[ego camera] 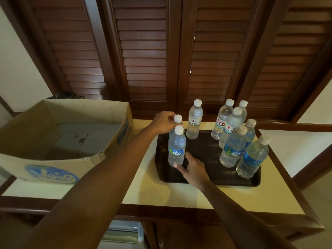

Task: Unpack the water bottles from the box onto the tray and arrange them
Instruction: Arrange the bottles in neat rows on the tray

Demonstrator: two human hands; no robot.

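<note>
A dark tray (206, 180) lies on a cream counter. Several water bottles stand upright along its right side (233, 146), and a lone one (194, 121) stands at the back middle. At the tray's left edge two blue-labelled bottles stand one behind the other. My left hand (163, 123) grips the rear bottle (177, 119) near its neck. My right hand (193, 168) holds the front bottle (177, 150) at its base, thumb on its right side. The open cardboard box (53, 169) sits to the left; no bottles show inside it.
Brown louvred wooden shutters (147, 60) close off the back of the counter (161, 193). The counter has a dark wooden edge in front and on the right. A white appliance (122, 234) sits below the front edge.
</note>
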